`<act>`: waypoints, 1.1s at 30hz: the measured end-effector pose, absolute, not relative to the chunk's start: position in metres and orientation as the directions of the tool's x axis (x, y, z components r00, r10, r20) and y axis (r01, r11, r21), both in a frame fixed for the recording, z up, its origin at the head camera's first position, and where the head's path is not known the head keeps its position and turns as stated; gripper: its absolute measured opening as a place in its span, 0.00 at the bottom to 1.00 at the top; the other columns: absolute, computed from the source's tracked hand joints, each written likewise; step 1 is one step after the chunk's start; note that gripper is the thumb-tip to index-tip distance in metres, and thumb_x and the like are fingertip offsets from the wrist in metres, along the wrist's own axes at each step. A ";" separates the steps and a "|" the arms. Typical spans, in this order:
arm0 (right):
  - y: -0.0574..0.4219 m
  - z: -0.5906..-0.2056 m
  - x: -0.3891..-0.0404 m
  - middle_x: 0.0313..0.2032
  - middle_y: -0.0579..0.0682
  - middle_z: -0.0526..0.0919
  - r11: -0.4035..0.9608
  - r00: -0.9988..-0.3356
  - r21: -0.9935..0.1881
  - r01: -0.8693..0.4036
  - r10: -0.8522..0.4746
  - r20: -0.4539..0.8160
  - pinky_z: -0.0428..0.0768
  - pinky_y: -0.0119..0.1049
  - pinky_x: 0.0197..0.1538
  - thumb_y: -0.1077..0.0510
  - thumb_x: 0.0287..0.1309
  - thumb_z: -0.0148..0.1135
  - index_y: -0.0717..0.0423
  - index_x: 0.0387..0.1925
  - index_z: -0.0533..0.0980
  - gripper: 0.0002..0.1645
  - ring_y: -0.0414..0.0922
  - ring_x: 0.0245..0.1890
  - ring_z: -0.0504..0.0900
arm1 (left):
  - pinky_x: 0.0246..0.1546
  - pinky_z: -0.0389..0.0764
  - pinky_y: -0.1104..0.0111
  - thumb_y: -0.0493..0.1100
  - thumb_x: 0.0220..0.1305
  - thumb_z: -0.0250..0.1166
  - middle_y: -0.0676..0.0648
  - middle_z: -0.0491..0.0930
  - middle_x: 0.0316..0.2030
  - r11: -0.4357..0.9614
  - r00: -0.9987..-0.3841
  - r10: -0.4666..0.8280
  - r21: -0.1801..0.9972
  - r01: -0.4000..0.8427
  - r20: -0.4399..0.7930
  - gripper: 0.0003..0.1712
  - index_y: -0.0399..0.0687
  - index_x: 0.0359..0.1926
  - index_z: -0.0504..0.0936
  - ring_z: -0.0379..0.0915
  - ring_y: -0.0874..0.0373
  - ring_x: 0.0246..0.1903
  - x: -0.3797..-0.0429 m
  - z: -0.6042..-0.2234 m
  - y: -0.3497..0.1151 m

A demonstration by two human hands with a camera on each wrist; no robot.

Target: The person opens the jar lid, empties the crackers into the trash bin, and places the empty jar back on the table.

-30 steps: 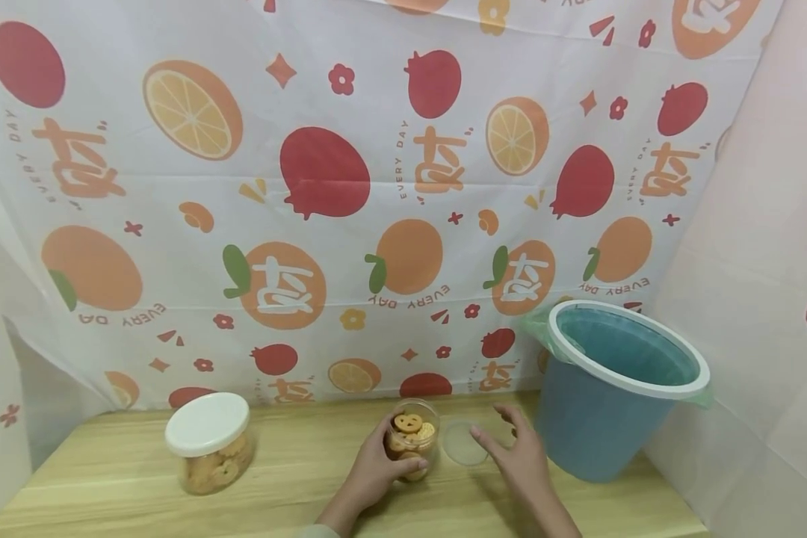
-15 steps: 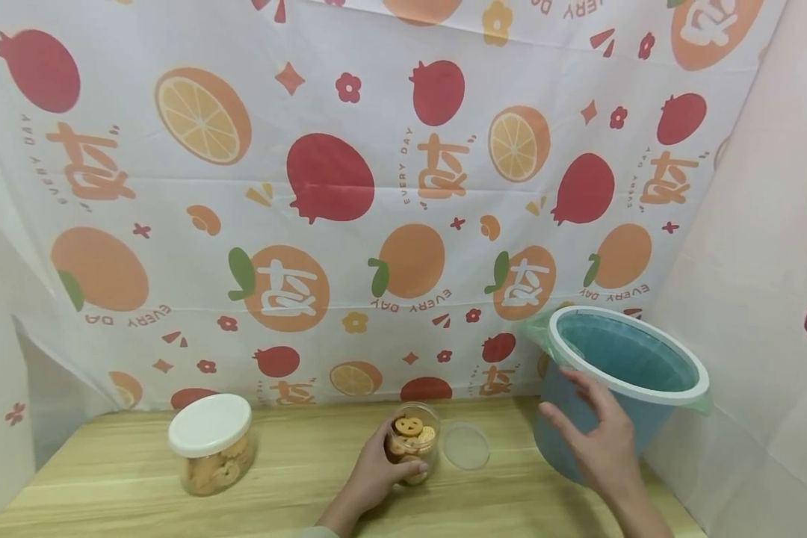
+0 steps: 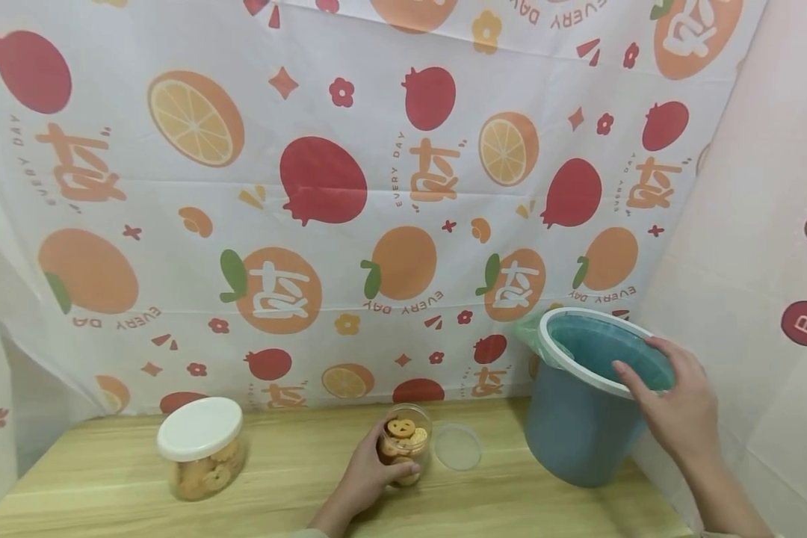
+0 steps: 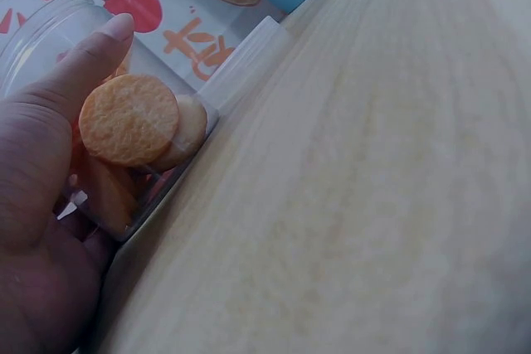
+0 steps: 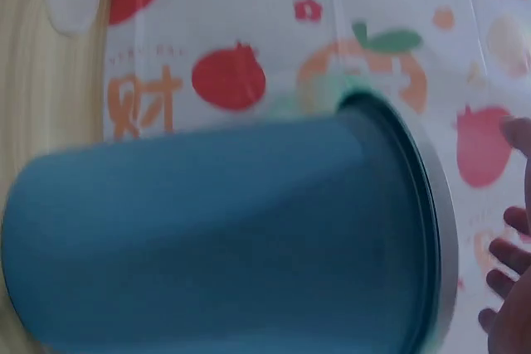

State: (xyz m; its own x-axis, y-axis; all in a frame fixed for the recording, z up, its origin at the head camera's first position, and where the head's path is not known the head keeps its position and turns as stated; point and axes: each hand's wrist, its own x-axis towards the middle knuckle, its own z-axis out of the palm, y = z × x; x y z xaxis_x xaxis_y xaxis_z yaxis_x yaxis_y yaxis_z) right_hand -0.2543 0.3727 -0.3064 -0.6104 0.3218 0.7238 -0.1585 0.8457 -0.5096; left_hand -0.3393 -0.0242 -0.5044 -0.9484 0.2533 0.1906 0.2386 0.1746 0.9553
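My left hand [image 3: 365,469] grips a small clear jar [image 3: 422,454] of cookies standing uncovered on the wooden table, thumb across its near side. In the left wrist view a round cookie [image 4: 129,120] shows through the jar's wall below the thumb. A clear round lid [image 3: 459,447] lies flat just right of the jar. Over at the right, my right hand [image 3: 684,407] is at the white rim of a blue bin [image 3: 568,430], overlapping the opening in the head view. Its fingers are spread and hold nothing; the right wrist view shows them beyond the rim.
A larger clear jar [image 3: 206,476] of cookies with a white lid [image 3: 200,428] stands at the left of the table [image 3: 296,478]. A green bag [image 3: 530,332] sticks out under the bin's rim. A fruit-print sheet [image 3: 336,284] hangs close behind.
My right hand has moved right and up, from beside the clear lid, past the bin's front, to its rim. The left hand keeps its grip on the jar.
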 end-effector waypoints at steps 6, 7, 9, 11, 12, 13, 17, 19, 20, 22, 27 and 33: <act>0.410 -0.299 -0.255 0.72 0.71 0.63 0.815 -0.743 -0.578 0.036 0.409 0.530 0.62 0.79 0.61 0.36 0.65 0.61 0.57 0.75 0.61 0.47 0.73 0.70 0.61 | 0.70 0.66 0.41 0.50 0.50 0.81 0.32 0.68 0.69 0.184 -0.950 0.250 0.955 0.233 0.184 0.59 0.39 0.77 0.57 0.66 0.36 0.69 -0.339 -0.502 -0.024; 0.415 -0.299 -0.256 0.73 0.72 0.61 0.812 -0.757 -0.582 0.048 0.410 0.509 0.60 0.80 0.61 0.35 0.65 0.59 0.57 0.76 0.59 0.49 0.74 0.71 0.59 | 0.70 0.66 0.41 0.50 0.50 0.81 0.32 0.68 0.69 0.186 -0.951 0.249 0.955 0.233 0.184 0.60 0.39 0.77 0.57 0.66 0.36 0.69 -0.339 -0.501 -0.024; 0.424 -0.300 -0.258 0.74 0.73 0.58 0.810 -0.777 -0.583 0.060 0.405 0.483 0.59 0.81 0.61 0.35 0.65 0.59 0.57 0.77 0.56 0.50 0.75 0.72 0.56 | 0.70 0.66 0.41 0.50 0.50 0.81 0.31 0.68 0.69 0.191 -0.952 0.245 0.953 0.234 0.185 0.60 0.39 0.77 0.57 0.66 0.36 0.69 -0.339 -0.501 -0.023; 0.432 -0.302 -0.260 0.74 0.74 0.56 0.817 -0.794 -0.572 0.071 0.394 0.463 0.60 0.82 0.60 0.34 0.65 0.58 0.58 0.78 0.54 0.52 0.76 0.72 0.55 | 0.69 0.66 0.41 0.50 0.50 0.81 0.31 0.69 0.69 0.200 -0.952 0.240 0.950 0.238 0.189 0.60 0.38 0.76 0.58 0.66 0.35 0.68 -0.339 -0.500 -0.023; 0.435 -0.303 -0.261 0.74 0.74 0.55 0.821 -0.802 -0.567 0.072 0.386 0.456 0.60 0.82 0.59 0.34 0.65 0.58 0.59 0.78 0.53 0.53 0.77 0.71 0.55 | 0.69 0.66 0.41 0.50 0.50 0.81 0.31 0.69 0.68 0.202 -0.952 0.238 0.950 0.240 0.191 0.60 0.38 0.76 0.58 0.66 0.35 0.68 -0.339 -0.499 -0.023; 0.438 -0.305 -0.262 0.74 0.75 0.55 0.822 -0.810 -0.565 0.072 0.378 0.447 0.60 0.82 0.59 0.34 0.65 0.58 0.59 0.79 0.52 0.54 0.77 0.71 0.55 | 0.69 0.66 0.41 0.50 0.50 0.81 0.31 0.69 0.68 0.205 -0.953 0.236 0.949 0.241 0.191 0.60 0.38 0.76 0.58 0.66 0.36 0.68 -0.339 -0.499 -0.023; 0.448 -0.312 -0.266 0.74 0.76 0.54 0.829 -0.841 -0.557 0.047 0.334 0.426 0.62 0.82 0.56 0.35 0.66 0.58 0.60 0.79 0.48 0.55 0.80 0.68 0.57 | 0.69 0.66 0.41 0.50 0.50 0.81 0.31 0.69 0.68 0.205 -0.952 0.237 0.948 0.244 0.194 0.59 0.39 0.76 0.58 0.66 0.35 0.68 -0.339 -0.499 -0.023; 0.452 -0.315 -0.266 0.74 0.76 0.53 0.821 -0.858 -0.570 0.028 0.312 0.408 0.63 0.82 0.55 0.35 0.66 0.58 0.60 0.80 0.45 0.56 0.80 0.68 0.56 | 0.70 0.66 0.41 0.50 0.50 0.81 0.31 0.69 0.69 0.202 -0.951 0.241 0.949 0.242 0.192 0.58 0.40 0.76 0.59 0.66 0.35 0.69 -0.339 -0.499 -0.023; 0.454 -0.317 -0.266 0.74 0.76 0.52 0.816 -0.866 -0.578 0.019 0.302 0.399 0.63 0.82 0.55 0.36 0.67 0.58 0.60 0.80 0.44 0.56 0.81 0.68 0.56 | 0.70 0.66 0.40 0.49 0.50 0.81 0.31 0.69 0.69 0.200 -0.951 0.242 0.949 0.243 0.193 0.58 0.40 0.76 0.59 0.66 0.35 0.69 -0.338 -0.499 -0.023; 0.457 -0.319 -0.267 0.75 0.76 0.49 0.801 -0.885 -0.599 0.012 0.288 0.367 0.62 0.82 0.56 0.36 0.67 0.57 0.59 0.80 0.40 0.57 0.80 0.70 0.54 | 0.70 0.65 0.40 0.49 0.50 0.81 0.31 0.68 0.69 0.195 -0.950 0.245 0.950 0.242 0.192 0.58 0.41 0.76 0.59 0.65 0.35 0.69 -0.337 -0.499 -0.022; 0.460 -0.324 -0.269 0.77 0.74 0.42 0.743 -0.909 -0.670 0.000 0.279 0.310 0.58 0.81 0.61 0.36 0.69 0.55 0.57 0.81 0.35 0.59 0.78 0.73 0.48 | 0.69 0.66 0.41 0.49 0.50 0.81 0.31 0.68 0.69 0.189 -0.949 0.247 0.951 0.245 0.195 0.58 0.40 0.76 0.58 0.65 0.35 0.69 -0.336 -0.500 -0.023; 0.460 -0.331 -0.272 0.79 0.70 0.39 0.678 -0.900 -0.735 -0.031 0.300 0.315 0.51 0.80 0.67 0.38 0.69 0.56 0.56 0.81 0.35 0.58 0.74 0.76 0.41 | 0.70 0.65 0.40 0.51 0.51 0.80 0.32 0.66 0.70 0.179 -0.953 0.252 0.959 0.219 0.171 0.59 0.40 0.77 0.57 0.63 0.35 0.70 -0.338 -0.503 -0.024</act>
